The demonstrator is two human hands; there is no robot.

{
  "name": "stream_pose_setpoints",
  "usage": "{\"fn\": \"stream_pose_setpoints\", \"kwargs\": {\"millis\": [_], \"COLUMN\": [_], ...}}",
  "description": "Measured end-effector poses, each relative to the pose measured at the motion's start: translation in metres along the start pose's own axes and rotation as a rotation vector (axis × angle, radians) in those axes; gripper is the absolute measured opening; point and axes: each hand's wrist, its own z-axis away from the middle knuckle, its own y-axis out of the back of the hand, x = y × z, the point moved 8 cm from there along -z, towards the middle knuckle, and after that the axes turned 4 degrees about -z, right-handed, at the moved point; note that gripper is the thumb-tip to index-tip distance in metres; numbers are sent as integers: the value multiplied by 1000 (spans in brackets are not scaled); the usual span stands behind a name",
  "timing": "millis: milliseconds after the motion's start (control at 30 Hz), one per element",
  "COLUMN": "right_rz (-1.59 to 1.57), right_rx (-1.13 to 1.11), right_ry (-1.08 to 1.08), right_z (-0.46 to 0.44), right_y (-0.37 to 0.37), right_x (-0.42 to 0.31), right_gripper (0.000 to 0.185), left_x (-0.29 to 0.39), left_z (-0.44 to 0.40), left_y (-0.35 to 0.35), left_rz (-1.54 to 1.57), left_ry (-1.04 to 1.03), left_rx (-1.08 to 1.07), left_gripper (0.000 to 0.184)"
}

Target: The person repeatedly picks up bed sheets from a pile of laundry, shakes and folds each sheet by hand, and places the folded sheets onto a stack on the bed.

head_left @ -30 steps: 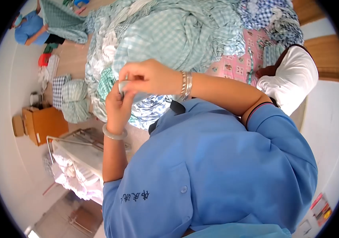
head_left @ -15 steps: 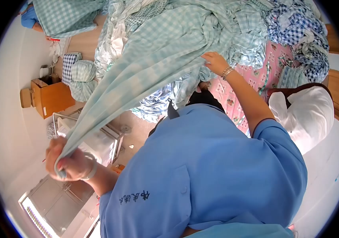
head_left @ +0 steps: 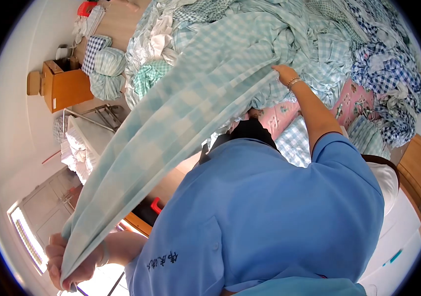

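Pale green checked cloth point(head_left: 171, 118) now runs in a long, narrowing sweep between the person's 2 hands, its wider part beyond the right fingers, merging into the heap of pale checked fabric point(head_left: 324, 56). 1.0 s ago both hands were close together in front of the chest; 0.5 s ago the left had swung out to the side. Now the left hand point(head_left: 75, 261) is farther back still, its fingers clamped around 1 gathered end, with a short tip poking out below them. The right hand point(head_left: 288, 75) has reached farther out, its fingertips pinched together on the near edge.

That edge looks nearly straight from fingers to fingers, so the span is probably under tension, its folds drawn lengthwise. The part past the right fingers lies loose and creased.

Around the right fingers, pink flowered cloth point(head_left: 353, 101) shows on the near side, to the right, and navy checked fabric point(head_left: 380, 69) lies farther right. A blue-and-white checked cloth point(head_left: 293, 143) now shows nearer the body than those fingers. Well ahead of the left fingers stands a wooden box point(head_left: 72, 91), apart from the cloth.
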Motion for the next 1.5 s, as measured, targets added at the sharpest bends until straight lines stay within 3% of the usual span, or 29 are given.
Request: {"fn": "stream_pose_setpoints", "kwargs": {"millis": [67, 133, 167, 233, 300, 433, 533, 700, 767, 800, 867, 933, 967, 1000, 1033, 1067, 1167, 1200, 1267, 1300, 1333, 1367, 1400, 1433, 1467, 1500], "right_rz": [140, 283, 317, 352, 425, 453, 506, 319, 204, 240, 64, 8, -15, 56, 60, 165, 265, 377, 391, 234, 346, 352, 344, 933, 631, 899], "right_rx": [-46, -85, -109, -134, -267, -249, -377, -109, 106, -163, -383, -608, -707, -716, -719, -638, -494, -488, -187, -2, 10, 264, 381, 317, 604, 748], "right_ry": [-37, -66, -54, -27, 131, 334, 484, 537, 686, 762, 1007, 857, 771, 935, 944, 865, 695, 454, 366, 221, 147, 61, 139, 177, 57, -271], "right_z": [-3, -8, -13, -26, -33, -67, -75, -96, -64, -44, 35, 91, 120, 134, 130, 117, 50, 9, -77, -114, -120, -133, -142, -136, -83, -35], "right_y": [5, 8, 4, 7, 5, -6, 17, 97, 134, 106, 60, 28, 12, 6, -9, -32, -106, -96, -35, 19, 105, 179, 259, 335, 439, 531], "right_x": [-11, -19, -21, -32, -56, -69, -95, -91, -101, -90, -91, -110, -119, -136, -135, -125, -66, -57, -30, 1, -16, 16, 52, 73, 67, 68], "right_gripper": [30, 31, 31, 32, 31, 32, 33, 31, 18, 14, 8, 10, 14, 19, 19, 22, 18, 15, 15, 17, 20, 22, 22, 26, 25, 24], "left_x": [0, 4, -5, -3, 3, 2, 1, -4, -9, -12, -15, -16, -18, -20, -21, -22, -73, -104, -176, -211, -247, -280, -308, -332, -355, -374], "left_z": [-7, -13, -16, -22, -28, -40, -46, -53, -48, -48, -56, -78, -86, -95, -105, -112, -140, -138, -118, -104, -89, -74, -61, -50, -41, -33], "left_y": [5, 16, 35, 53, 69, 113, 154, 200, 192, 188, 199, 221, 232, 235, 239, 247, 282, 291, 300, 299, 293, 284, 274, 265, 256, 249], "left_rz": [-6, -265, -66, -163, -290, -492, -646, -860, -945, -986, -1121, -1393, -1329, -1335, -1321, -1308, -1120, -1078, -1006, -975, -939, -905, -870, -839, -809, -783], "left_ry": [55, 2, 49, 59, 54, 84, 108, 157, 212, 250, 286, 267, 249, 252, 278, 303, 338, 414, 591, 664, 729, 782, 822, 851, 872, 893], "left_rx": [-58, -69, -151, -103, -50, 56, 135, 255, 298, 322, 359, 278, 349, 357, 407, 455, 171, 98, -22, -73, -118, -162, -193, -216, -233, -249], "left_gripper": [46, 46, 41, 38, 34, 29, 26, 24, 25, 26, 28, 25, 24, 24, 23, 22, 21, 21, 21, 21, 22, 22, 22, 23, 23, 23]}}
